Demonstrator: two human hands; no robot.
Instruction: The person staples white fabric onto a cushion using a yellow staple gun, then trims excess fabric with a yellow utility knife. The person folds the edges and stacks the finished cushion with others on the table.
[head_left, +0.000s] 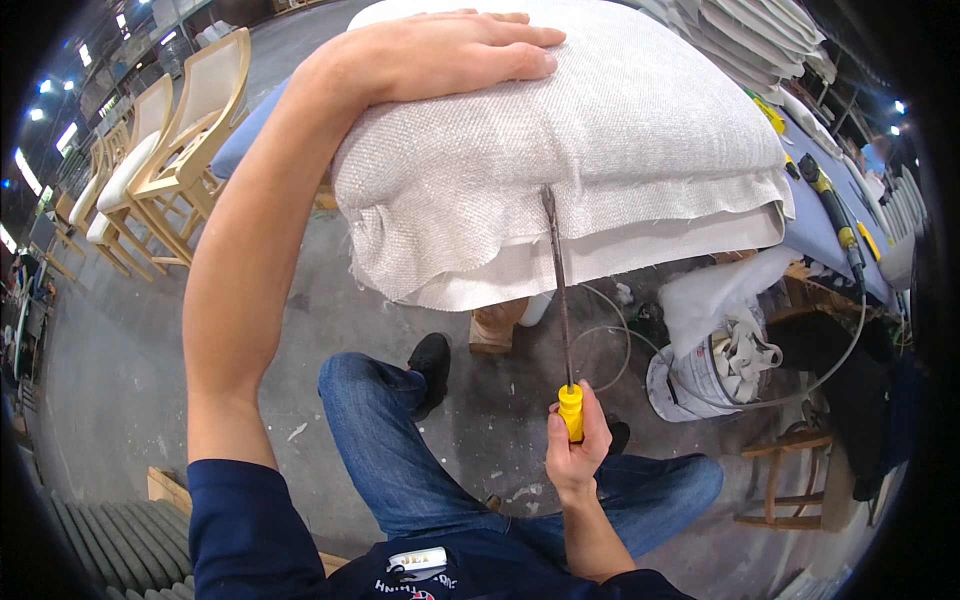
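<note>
A padded seat cushion (620, 110) in off-white woven fabric is in front of me, its loose cloth edge hanging over the near side. My left hand (455, 55) lies flat on top of it, fingers stretched out. In my right hand (578, 445) is a screwdriver (559, 290) with a yellow handle and a long dark shaft. The shaft points away from me, and its tip meets the fabric at the cushion's front, where a crease runs up. Whether the tip goes into the cloth I cannot tell. A wooden leg (492, 325) shows below the cushion.
Right of the cushion, a bench with blue cloth (825, 235) carries a hose-fed air tool (832, 210). Below it stands a white bucket (690, 385) of fabric scraps, near a small wooden stool (790, 480). Pale wooden chairs (190, 140) line the left. Padded pieces (740, 35) are stacked behind.
</note>
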